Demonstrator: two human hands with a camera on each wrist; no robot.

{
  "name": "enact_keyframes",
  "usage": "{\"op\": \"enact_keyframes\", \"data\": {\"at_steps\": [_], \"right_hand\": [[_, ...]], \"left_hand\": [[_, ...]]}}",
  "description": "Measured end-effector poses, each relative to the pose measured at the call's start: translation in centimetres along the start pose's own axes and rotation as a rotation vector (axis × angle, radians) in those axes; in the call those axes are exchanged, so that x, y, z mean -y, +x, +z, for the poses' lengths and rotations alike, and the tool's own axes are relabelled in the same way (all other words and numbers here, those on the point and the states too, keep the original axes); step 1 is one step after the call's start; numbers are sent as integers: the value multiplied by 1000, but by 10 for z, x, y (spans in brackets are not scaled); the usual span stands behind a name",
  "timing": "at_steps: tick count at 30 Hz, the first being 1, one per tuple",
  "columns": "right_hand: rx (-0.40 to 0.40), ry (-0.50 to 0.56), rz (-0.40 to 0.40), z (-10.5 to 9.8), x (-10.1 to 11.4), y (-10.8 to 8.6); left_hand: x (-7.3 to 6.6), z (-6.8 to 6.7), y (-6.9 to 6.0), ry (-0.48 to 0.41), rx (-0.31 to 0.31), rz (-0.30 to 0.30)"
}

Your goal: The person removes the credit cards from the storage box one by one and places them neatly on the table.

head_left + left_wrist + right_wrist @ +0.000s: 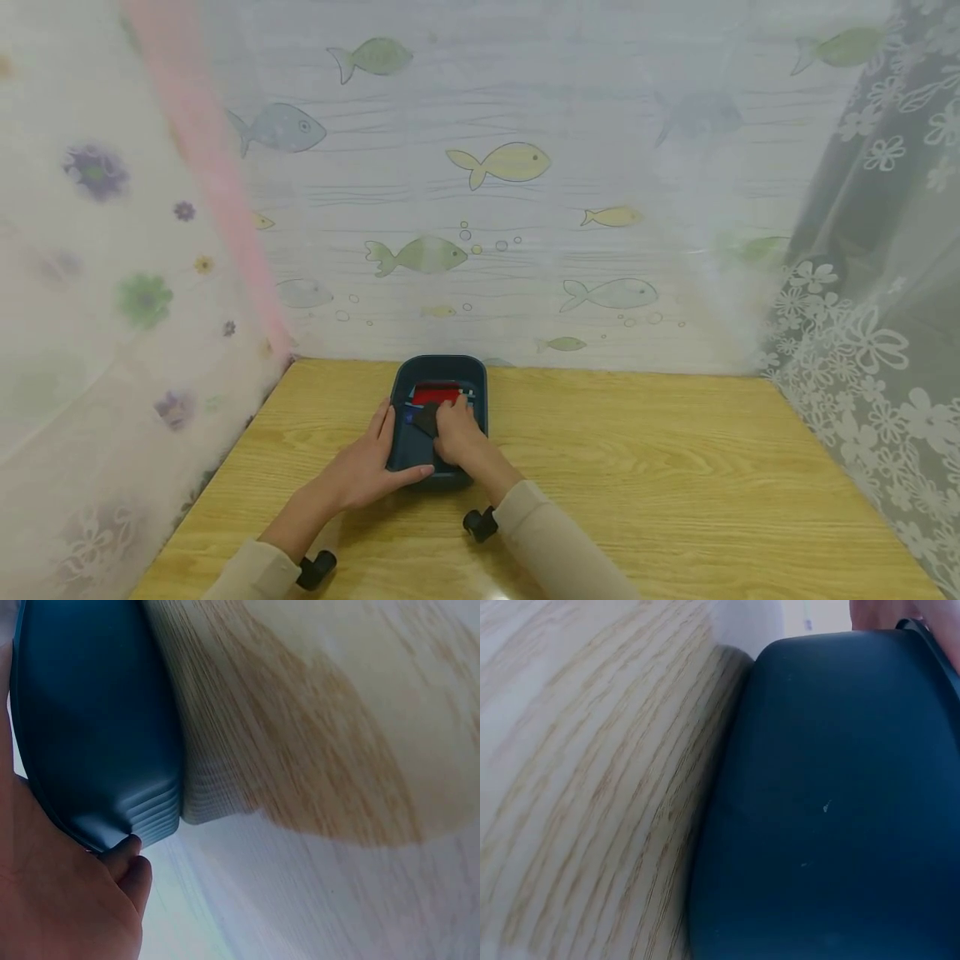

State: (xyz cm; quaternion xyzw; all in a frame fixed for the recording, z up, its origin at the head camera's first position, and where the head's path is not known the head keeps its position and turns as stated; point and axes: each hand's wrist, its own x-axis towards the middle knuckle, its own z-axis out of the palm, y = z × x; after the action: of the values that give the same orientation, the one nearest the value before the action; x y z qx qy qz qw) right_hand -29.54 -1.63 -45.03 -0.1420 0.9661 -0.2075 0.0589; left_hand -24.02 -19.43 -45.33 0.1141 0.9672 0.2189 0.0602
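A dark blue rectangular bin [442,364] stands on the table. My left hand [358,468] grips its near left corner, fingers along the left wall and thumb at the near rim. The left wrist view shows bent fingers [129,871] against the bin's ridged outer wall. Inside the bin, my right hand [459,435] pinches a dark flat item [426,419] whose kind I cannot make out. Beyond it lies a red item [438,395], with a small blue item [409,417] at the left. My fingers partly cover the contents. The right wrist view mostly shows the bin's outer wall [832,787].
The wood-grain table [660,467] extends to both sides of the bin. A fish-patterned curtain [510,275] hangs behind its far edge, with flowered sheets at the left [97,350] and right [862,392]. Black wrist cameras protrude beneath the left [317,571] and right [480,524] sleeves.
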Motion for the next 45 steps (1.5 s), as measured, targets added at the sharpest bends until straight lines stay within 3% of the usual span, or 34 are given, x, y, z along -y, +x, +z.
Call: {"op": "enact_keyframes", "data": {"at_steps": [8,16,22,26,30,38,45], "right_hand": [[3,-5,44,-1,2,3],[-65,-69,29,2,1,5],[-118,-19,56,5,0,4],[-139,-2,15,4,0,3],[-137,81,-33,3,-2,3],[-182,362,-124,3,-10,5],[-269,452,-142,2,-13,7]], "left_hand": [[1,1,0,1,-6,3],[0,2,0,13,-12,1],[1,4,2,12,-9,5],[1,5,2,11,-7,3],[1,3,1,4,-5,5],[0,3,0,-1,-13,1],[0,3,1,3,-14,9]]}}
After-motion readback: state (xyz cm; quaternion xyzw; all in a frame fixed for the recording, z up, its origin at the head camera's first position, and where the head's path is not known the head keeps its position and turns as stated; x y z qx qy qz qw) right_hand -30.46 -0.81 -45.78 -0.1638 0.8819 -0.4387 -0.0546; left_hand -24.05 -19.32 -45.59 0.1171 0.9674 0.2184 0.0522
